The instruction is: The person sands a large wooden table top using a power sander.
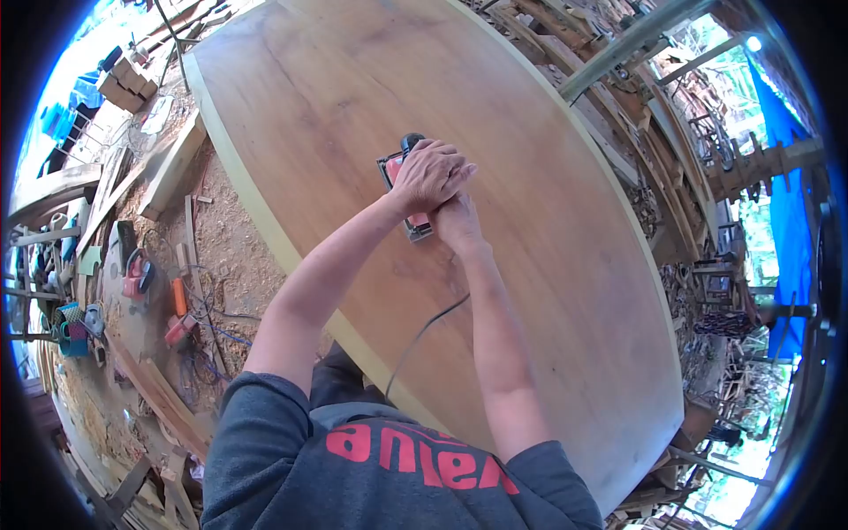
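A red and black electric sander (419,231) with a rectangular base rests flat on a wide, smooth wooden panel (548,283). My left hand (428,175) is closed over the top of the sander, its fingers lapping over toward my right hand. From the right side, my right hand (457,221) grips the sander's body, with most of its fingers hidden beneath my left hand. A dark cord (422,329) comes out near my right forearm and trails across the panel to its near edge.
On the sawdust-covered ground at left lie a red power tool (138,272), another red tool (181,329), an orange object (179,297) and loose cables. A thick timber (172,168) stands near the panel's left edge. Stacked boards (654,141) fill the right side.
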Demonstrator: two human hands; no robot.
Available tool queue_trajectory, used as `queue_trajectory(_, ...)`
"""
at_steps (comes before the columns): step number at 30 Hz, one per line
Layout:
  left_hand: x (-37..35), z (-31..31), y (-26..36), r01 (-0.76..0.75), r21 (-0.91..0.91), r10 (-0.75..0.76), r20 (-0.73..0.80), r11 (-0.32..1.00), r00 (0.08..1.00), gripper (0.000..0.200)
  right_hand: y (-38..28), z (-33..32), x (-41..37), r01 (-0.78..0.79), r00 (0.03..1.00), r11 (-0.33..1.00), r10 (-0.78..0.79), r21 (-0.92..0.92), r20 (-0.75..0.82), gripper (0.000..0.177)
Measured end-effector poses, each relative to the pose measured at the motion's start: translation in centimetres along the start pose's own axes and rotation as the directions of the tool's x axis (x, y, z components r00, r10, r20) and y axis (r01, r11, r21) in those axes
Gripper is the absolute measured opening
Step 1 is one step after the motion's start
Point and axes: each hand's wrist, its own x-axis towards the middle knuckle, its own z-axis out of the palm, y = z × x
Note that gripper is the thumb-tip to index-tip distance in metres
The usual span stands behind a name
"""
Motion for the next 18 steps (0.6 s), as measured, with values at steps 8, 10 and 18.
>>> queue_trajectory(8,-10.0,5.1,13.2,-0.021,0.034,0.019,0.069,0.999,0.997,0.025,5.8,-0.6,-18.1,0.033,0.998,0.999,-0.032,0.040,-0.047,0.034)
queue_trajectory(10,-14.1,6.7,18.4,-0.051,0.003,0.050,0.090,0.999,0.995,0.022,5.8,-2.5,-25.1,-0.108,0.991,0.988,0.099,0.106,0.089,0.043)
queue_trajectory(18,-25.9,9.1,32.0,-0.115,-0.347,0.243,0.352,0.931,0.904,0.027,8.3,-3.6,-47.0,-0.040,0.995,0.996,0.032,-0.081,-0.096,0.045)
